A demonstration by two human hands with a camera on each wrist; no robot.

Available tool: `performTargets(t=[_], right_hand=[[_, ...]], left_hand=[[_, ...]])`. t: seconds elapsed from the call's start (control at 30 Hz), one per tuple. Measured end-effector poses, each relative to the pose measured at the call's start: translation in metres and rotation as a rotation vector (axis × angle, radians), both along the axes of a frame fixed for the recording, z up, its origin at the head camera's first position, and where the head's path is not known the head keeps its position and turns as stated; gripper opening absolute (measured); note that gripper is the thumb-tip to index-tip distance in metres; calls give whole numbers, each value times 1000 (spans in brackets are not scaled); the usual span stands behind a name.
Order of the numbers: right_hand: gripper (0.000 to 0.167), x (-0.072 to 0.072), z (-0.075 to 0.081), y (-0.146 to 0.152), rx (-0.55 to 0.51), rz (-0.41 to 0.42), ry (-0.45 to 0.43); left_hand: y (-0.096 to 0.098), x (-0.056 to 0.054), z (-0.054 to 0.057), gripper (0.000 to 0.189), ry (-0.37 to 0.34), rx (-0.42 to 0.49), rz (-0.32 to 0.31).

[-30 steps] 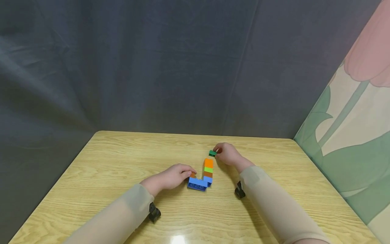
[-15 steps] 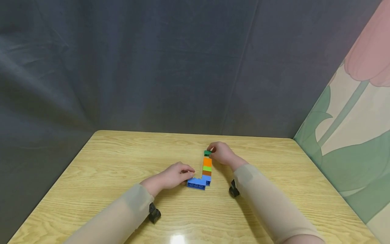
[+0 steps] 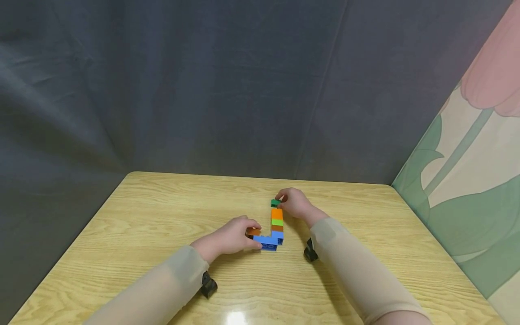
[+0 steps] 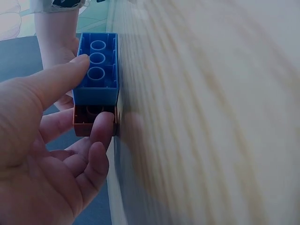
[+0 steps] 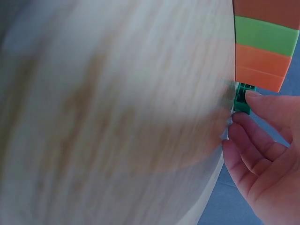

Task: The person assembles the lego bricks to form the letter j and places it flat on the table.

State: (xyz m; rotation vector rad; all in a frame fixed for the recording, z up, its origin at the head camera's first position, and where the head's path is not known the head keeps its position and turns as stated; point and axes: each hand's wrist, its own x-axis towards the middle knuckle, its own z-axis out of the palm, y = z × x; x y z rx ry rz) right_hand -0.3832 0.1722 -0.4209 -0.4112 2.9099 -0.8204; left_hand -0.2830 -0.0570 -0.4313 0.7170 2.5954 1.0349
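Toy building bricks form an L on the table. My left hand (image 3: pixel 233 235) grips the L's left end, its thumb against the open underside of a blue brick (image 4: pixel 101 96) and its fingers about a brown brick (image 4: pixel 83 129). From the blue corner a column runs away from me: a brown brick (image 3: pixel 277 228), a lime green brick (image 5: pixel 266 36) and an orange brick (image 5: pixel 260 68). Just past the orange end, my right hand (image 3: pixel 296 203) pinches a small dark green brick (image 5: pixel 240 105) between thumb and fingers. In the head view a slight gap separates green from orange.
The wooden table (image 3: pixel 162 203) reaches to a dark curtain (image 3: pixel 243 90) at the back. A tulip-patterned panel (image 3: pixel 479 180) stands along the right side. Black wrist cameras, such as the left one (image 3: pixel 209 285), hang below both sleeves.
My right hand has brought the green brick left, in line with the column's far end. My left thumb has moved down onto the blue brick's near side, and the L has shifted slightly.
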Motion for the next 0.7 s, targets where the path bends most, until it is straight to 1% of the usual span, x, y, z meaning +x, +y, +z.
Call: performTargets(t=[0.17, 0.37, 0.53, 0.6, 0.7], right_hand=[[20, 0, -1, 1, -4, -10, -5], [22, 2, -1, 4, -21, -26, -21], [29, 5, 1, 9, -82, -56, -56], [32, 6, 3, 11, -117, -65, -57], [35, 9, 6, 17, -163, -63, -18]], left_hand=[[1, -1, -2, 52, 0, 10, 8], [2, -1, -2, 53, 6, 9, 11], [2, 0, 0, 53, -5, 7, 12], [1, 1, 1, 54, -11, 5, 16], [-1, 2, 2, 57, -9, -5, 25]])
